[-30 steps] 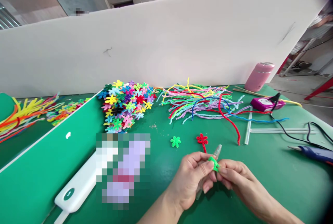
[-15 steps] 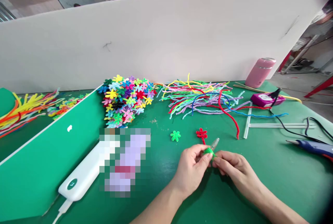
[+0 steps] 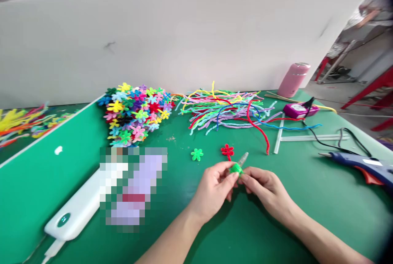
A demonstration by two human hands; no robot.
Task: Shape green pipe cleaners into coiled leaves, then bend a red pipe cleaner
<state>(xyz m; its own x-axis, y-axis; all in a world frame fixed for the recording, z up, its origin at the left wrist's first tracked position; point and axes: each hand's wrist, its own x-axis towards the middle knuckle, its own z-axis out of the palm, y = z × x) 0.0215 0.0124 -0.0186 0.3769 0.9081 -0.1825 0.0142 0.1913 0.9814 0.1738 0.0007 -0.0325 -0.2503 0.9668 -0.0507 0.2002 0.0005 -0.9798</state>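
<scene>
My left hand (image 3: pixel 216 182) is closed, pinching a green pipe cleaner (image 3: pixel 236 169) that is wound around a clear tapered stick (image 3: pixel 243 159). From the other side, the fingers of my right hand (image 3: pixel 262 182) are pressed together at the lower edge of the green coil. Part of the coil and the stick's lower end are hidden by my fingers. Just beyond the left hand lies a red pipe-cleaner flower (image 3: pixel 227 150) with a short stem. A green pipe-cleaner flower (image 3: pixel 197 154) rests to its left on the green table (image 3: pixel 172 235).
Colourful finished flowers (image 3: pixel 139 112) are heaped at the back left, beside loose pipe cleaners (image 3: pixel 227 110). A glue gun (image 3: pixel 362 163), glue sticks (image 3: pixel 313 138), a purple device (image 3: pixel 301 110) and a pink bottle (image 3: pixel 294 80) stand or lie rightward. A white power bank (image 3: pixel 82 200) is at left.
The whole scene has shifted left and slightly up as the camera turned right. Both hands stay together at the green pipe cleaner, which looks more tightly coiled around the stick.
</scene>
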